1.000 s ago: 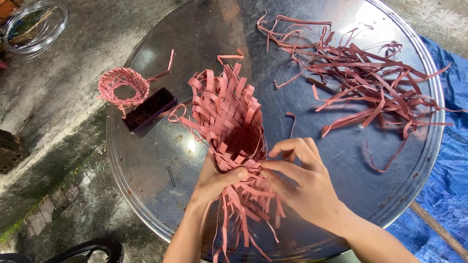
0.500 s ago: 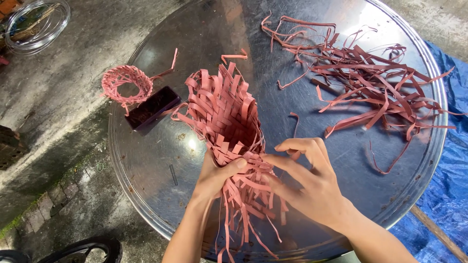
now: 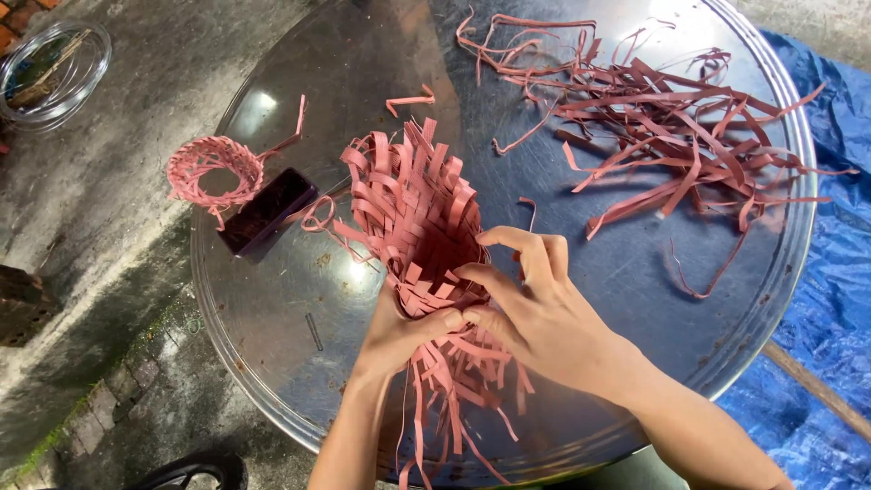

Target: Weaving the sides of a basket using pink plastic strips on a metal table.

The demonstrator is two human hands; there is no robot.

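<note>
Head view: both hands grip a half-woven pink basket (image 3: pixel 413 227) at mid-table (image 3: pixel 299 363), left hand (image 3: pixel 399 331) under it, right hand (image 3: pixel 535 313) pinching a strip at its rim. Body woven; strip ends loose at both ends. Spare strips (image 3: pixel 671 127) lie well apart.

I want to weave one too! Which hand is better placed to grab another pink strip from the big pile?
Probably the right hand. The loose strips lie on its side of the round metal tray, while the left hand cups the woven basket from underneath, away from the pile.
</note>
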